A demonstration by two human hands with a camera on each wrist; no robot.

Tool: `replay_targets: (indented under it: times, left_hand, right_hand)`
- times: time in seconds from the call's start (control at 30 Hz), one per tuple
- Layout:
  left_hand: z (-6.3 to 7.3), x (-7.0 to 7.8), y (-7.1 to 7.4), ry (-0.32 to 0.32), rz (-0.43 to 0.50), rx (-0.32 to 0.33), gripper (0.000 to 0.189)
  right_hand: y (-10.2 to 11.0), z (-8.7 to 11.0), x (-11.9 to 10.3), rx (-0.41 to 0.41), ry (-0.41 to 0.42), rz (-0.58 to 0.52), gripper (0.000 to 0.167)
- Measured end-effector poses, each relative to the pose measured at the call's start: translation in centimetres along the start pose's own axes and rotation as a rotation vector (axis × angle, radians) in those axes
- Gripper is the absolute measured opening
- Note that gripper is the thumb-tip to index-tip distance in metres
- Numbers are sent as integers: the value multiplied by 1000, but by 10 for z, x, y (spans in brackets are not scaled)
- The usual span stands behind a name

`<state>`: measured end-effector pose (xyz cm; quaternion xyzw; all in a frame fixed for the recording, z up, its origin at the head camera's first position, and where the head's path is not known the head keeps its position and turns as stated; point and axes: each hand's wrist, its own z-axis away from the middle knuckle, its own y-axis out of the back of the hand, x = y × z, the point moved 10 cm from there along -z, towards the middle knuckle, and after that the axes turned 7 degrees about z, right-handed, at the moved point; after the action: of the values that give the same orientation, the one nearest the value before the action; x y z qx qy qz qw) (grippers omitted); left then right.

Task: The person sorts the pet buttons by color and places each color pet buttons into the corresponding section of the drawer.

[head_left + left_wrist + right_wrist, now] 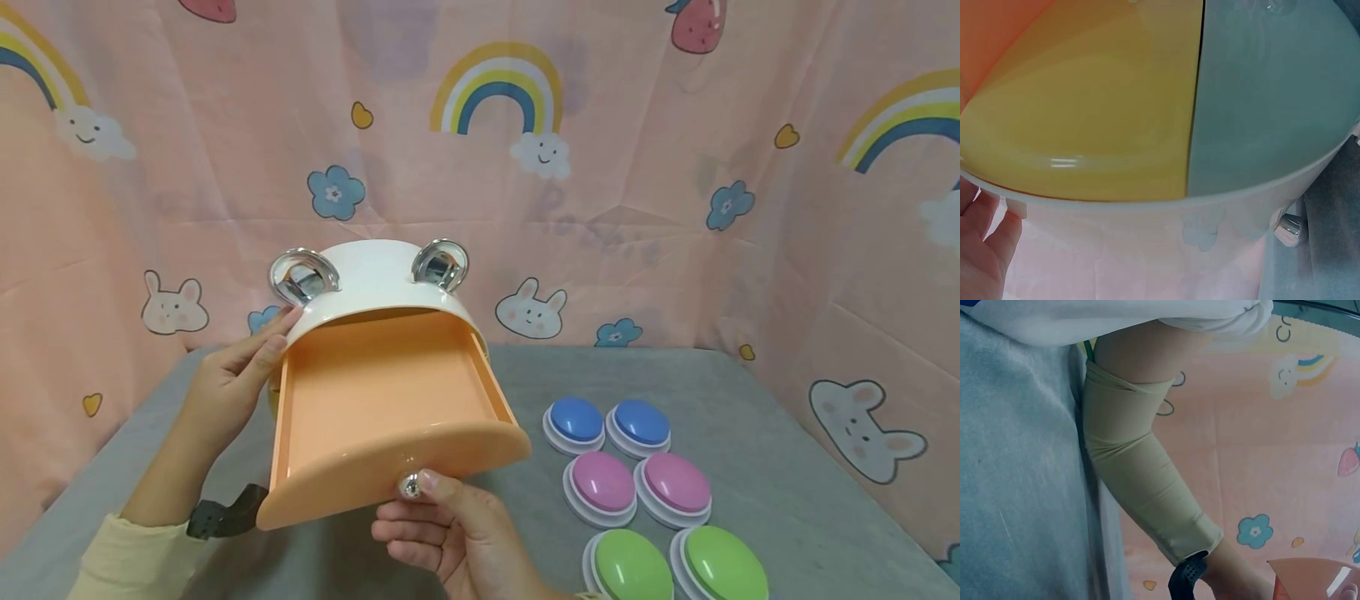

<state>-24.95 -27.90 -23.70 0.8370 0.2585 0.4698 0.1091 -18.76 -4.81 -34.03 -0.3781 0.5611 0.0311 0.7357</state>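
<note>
A white rounded drawer box point(375, 271) with two silver ears point(303, 277) stands on the table, its top orange drawer point(390, 375) pulled out and bare inside. My right hand point(472, 533) pinches the drawer's small silver knob point(409, 486) between thumb and index finger. My left hand point(232, 379) rests against the box's left side just below the ear, fingers fairly straight. In the left wrist view, its fingers point(1000, 240) touch the white side beside a yellow drawer front point(1097, 119) and a teal one point(1272, 94). The drawer's corner point(1304, 575) shows low in the right wrist view.
To the right, dome buttons with white bases lie in pairs on the grey table point(795, 467): blue point(576, 418), pink point(602, 481) and green point(633, 567). A pink patterned curtain point(637, 250) hangs behind. A black strap point(225, 512) is on the left wrist.
</note>
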Motion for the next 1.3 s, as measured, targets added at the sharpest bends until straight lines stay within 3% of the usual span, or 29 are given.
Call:
replay_targets:
  times: [0.5, 0.9, 1.3]
  left_hand:
    - [-1, -5, -1, 19, 7, 4, 39]
    - [0, 0, 0, 1, 14, 0, 39]
    - [0, -1, 0, 13, 21, -2, 39]
  right_hand:
    - [-1, -1, 0, -6, 9, 8, 21]
    - [3, -1, 11, 50, -33, -36, 24]
    - [-1, -1, 5, 1, -2, -21, 20]
